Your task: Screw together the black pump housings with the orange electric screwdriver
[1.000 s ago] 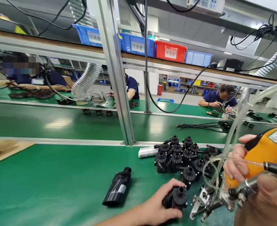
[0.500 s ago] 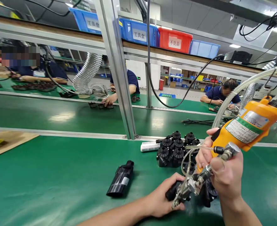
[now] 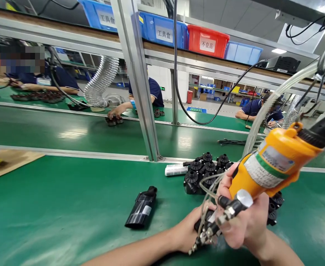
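My right hand [image 3: 244, 225] is wrapped round an orange power screwdriver [image 3: 273, 162] with metal fittings and thin clear tubes at its front. It is tilted, with its tip end down at my left hand [image 3: 187, 231]. My left hand is closed round a black plastic pump [image 3: 198, 224] at the bench surface, mostly covered by fingers and fittings. Whether the tip touches the pump I cannot tell. Behind them stands a group of black pumps [image 3: 192, 177]. More black pumps [image 3: 274, 207] show to the right, partly hidden by my right hand.
A black cylindrical part [image 3: 141, 208] with a white label lies on the green bench [image 3: 68, 207]. A white roll [image 3: 176, 170] sits by the pumps. A metal post [image 3: 136, 81] and hanging black cable [image 3: 176, 74] stand ahead. Bins [image 3: 208, 40] line the shelf; co-workers sit beyond.
The screwdriver and my right hand have moved left and down, bringing the fittings closer over my left hand. More pumps on the right came into view. A co-worker's hand across the bench shifted left.
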### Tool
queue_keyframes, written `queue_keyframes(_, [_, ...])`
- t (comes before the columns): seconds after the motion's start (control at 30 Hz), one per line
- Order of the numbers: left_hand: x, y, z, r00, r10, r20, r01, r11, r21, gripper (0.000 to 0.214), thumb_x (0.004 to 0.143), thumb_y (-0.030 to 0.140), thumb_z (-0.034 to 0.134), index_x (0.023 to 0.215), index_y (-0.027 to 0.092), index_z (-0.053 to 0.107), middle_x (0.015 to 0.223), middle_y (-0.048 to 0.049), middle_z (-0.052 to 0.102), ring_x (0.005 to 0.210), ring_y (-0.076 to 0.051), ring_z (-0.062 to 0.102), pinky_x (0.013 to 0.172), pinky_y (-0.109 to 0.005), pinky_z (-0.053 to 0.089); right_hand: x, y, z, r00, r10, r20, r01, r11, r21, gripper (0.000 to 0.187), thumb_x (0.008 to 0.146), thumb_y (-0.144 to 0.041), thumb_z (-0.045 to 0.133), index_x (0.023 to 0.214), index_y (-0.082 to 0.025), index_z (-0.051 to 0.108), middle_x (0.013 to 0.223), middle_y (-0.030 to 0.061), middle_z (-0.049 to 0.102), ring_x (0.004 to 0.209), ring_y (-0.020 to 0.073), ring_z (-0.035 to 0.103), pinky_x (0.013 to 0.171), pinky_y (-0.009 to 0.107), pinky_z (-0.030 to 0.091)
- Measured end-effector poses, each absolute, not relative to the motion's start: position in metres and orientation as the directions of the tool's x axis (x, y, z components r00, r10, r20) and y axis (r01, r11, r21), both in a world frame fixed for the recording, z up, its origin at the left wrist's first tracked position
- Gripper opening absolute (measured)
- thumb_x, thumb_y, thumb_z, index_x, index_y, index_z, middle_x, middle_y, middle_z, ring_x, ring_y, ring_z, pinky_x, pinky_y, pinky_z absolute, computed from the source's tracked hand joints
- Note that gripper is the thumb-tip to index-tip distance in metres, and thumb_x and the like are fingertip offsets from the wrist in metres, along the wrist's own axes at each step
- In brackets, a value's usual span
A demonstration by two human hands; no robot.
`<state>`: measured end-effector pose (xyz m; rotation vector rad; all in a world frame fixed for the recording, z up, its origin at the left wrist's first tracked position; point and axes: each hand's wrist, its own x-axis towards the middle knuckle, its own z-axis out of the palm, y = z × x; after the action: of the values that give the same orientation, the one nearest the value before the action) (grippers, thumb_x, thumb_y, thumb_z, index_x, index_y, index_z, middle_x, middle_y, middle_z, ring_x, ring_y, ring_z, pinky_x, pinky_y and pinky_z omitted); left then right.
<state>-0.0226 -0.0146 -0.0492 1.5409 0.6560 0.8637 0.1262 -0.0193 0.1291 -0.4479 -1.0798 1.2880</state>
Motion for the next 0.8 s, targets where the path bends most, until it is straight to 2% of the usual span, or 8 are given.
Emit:
queue_keyframes(0.1, [-0.022,-0.016,-0.050,0.568,0.808,0.156,-0.056,-0.151,0.987,0.068,0.077,0.061,0.087,0.135,0.034,0.063,0.101,-0.0043,0.077,0.091,-0.033,0.072,0.080,-0.045,0.059,0.121,-0.018,0.119,-0.092,0.911,0.403,-0.499,0.308,-0.810,0.048,0.082,-0.070,0.064,0.108,-0.030,0.068,0.066,-0.0015,0.051,0.051,0.0196,0.053,0.048,0.036,0.057])
queue_keyframes(0.23, [-0.024,-0.015,-0.043,0.585,0.794,0.165,-0.041,-0.174,0.984,0.074,0.079,0.057,0.088,0.141,0.026,0.061,0.107,-0.0054,0.078,0.101,-0.033,0.070,0.093,-0.044,0.058,0.124,-0.019,0.106,-0.061,0.849,0.525,-0.332,0.479,-0.812,0.065,0.061,-0.049,0.094,0.115,-0.027,0.066,0.069,-0.0020,0.058,0.054,0.0168,0.053,0.047,0.030,0.056])
queue_keyframes(0.4, [-0.026,-0.015,-0.034,0.574,0.791,0.212,-0.003,-0.257,0.966,0.061,0.082,0.050,0.087,0.134,0.025,0.067,0.111,-0.0068,0.077,0.113,-0.037,0.065,0.104,-0.045,0.053,0.123,-0.020,0.112,-0.044,0.796,0.604,-0.219,0.582,-0.783,0.057,0.061,-0.038,0.097,0.105,-0.024,0.064,0.077,-0.0017,0.060,0.057,0.0133,0.055,0.049,0.025,0.056])
queue_keyframes(0.53, [-0.030,-0.019,-0.038,0.624,0.763,0.171,0.029,-0.241,0.970,0.068,0.079,0.039,0.091,0.138,0.025,0.059,0.112,-0.0055,0.072,0.104,-0.030,0.067,0.093,-0.039,0.056,0.141,-0.018,0.126,-0.052,0.823,0.566,-0.340,0.519,-0.785,0.064,0.062,-0.034,0.098,0.113,-0.027,0.060,0.080,-0.0039,0.059,0.056,0.0107,0.050,0.049,0.023,0.050])
queue_keyframes(0.6, [-0.034,-0.022,-0.043,0.674,0.723,0.150,0.022,-0.223,0.975,0.077,0.077,0.025,0.089,0.143,0.027,0.050,0.114,-0.0041,0.070,0.102,-0.026,0.067,0.088,-0.035,0.056,0.165,-0.018,0.135,-0.058,0.838,0.542,-0.444,0.464,-0.766,0.064,0.067,-0.039,0.097,0.119,-0.029,0.060,0.081,-0.0039,0.059,0.053,0.0093,0.046,0.048,0.023,0.046])
queue_keyframes(0.67, [-0.037,-0.021,-0.046,0.724,0.676,0.139,-0.013,-0.189,0.982,0.080,0.074,0.011,0.082,0.144,0.029,0.047,0.120,-0.0040,0.068,0.108,-0.024,0.066,0.093,-0.034,0.054,0.195,-0.019,0.144,-0.082,0.827,0.556,-0.533,0.435,-0.726,0.060,0.069,-0.049,0.094,0.117,-0.029,0.063,0.073,-0.0061,0.053,0.047,0.0080,0.039,0.045,0.022,0.041])
queue_keyframes(0.73, [-0.037,-0.018,-0.049,0.729,0.671,0.134,-0.077,-0.114,0.991,0.073,0.073,0.004,0.075,0.137,0.028,0.050,0.128,-0.0060,0.065,0.119,-0.026,0.064,0.100,-0.038,0.052,0.226,-0.021,0.154,0.003,0.817,0.577,-0.564,0.478,-0.674,0.054,0.074,-0.053,0.088,0.116,-0.028,0.065,0.066,-0.0075,0.045,0.044,0.0081,0.031,0.041,0.021,0.035])
queue_keyframes(0.8, [-0.034,-0.011,-0.050,0.608,0.781,0.144,-0.133,-0.078,0.988,0.056,0.072,0.002,0.067,0.121,0.025,0.057,0.124,-0.0055,0.065,0.122,-0.026,0.064,0.106,-0.041,0.051,0.251,-0.022,0.162,0.123,0.811,0.572,-0.553,0.534,-0.639,0.058,0.072,-0.057,0.089,0.116,-0.027,0.067,0.063,-0.0082,0.042,0.043,0.0082,0.026,0.040,0.022,0.030])
